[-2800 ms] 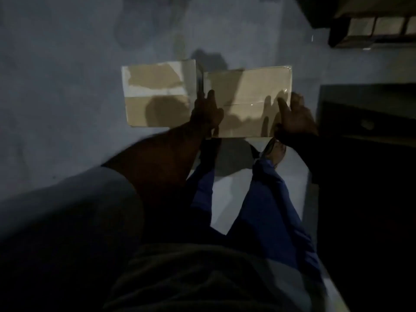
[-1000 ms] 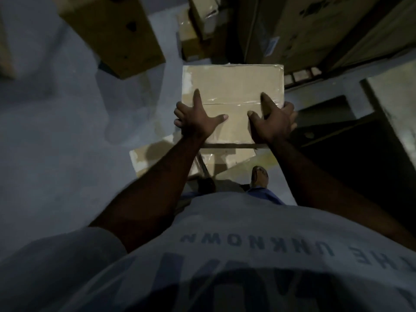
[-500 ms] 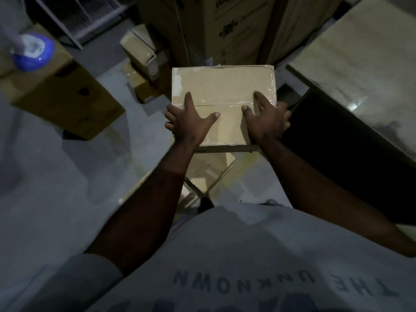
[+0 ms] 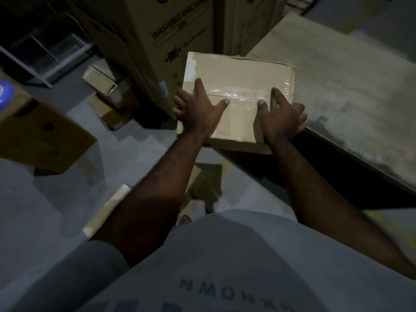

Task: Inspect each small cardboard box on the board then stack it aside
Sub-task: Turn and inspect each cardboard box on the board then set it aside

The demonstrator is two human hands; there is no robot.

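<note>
Left hand and right hand grip box by its sides, thumbs on top; box just beside carton

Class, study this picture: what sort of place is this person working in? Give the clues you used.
Probably a storeroom or warehouse: a tall brown carton printed WASHING MACHINE, small cardboard boxes heaped on the grey floor, and a taped tan cardboard box being carried.

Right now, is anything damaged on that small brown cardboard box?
Yes. The small brown cardboard box, held by left hand and right hand, shows a pale peeled patch at its far-left corner and wrinkled clear tape.
</note>
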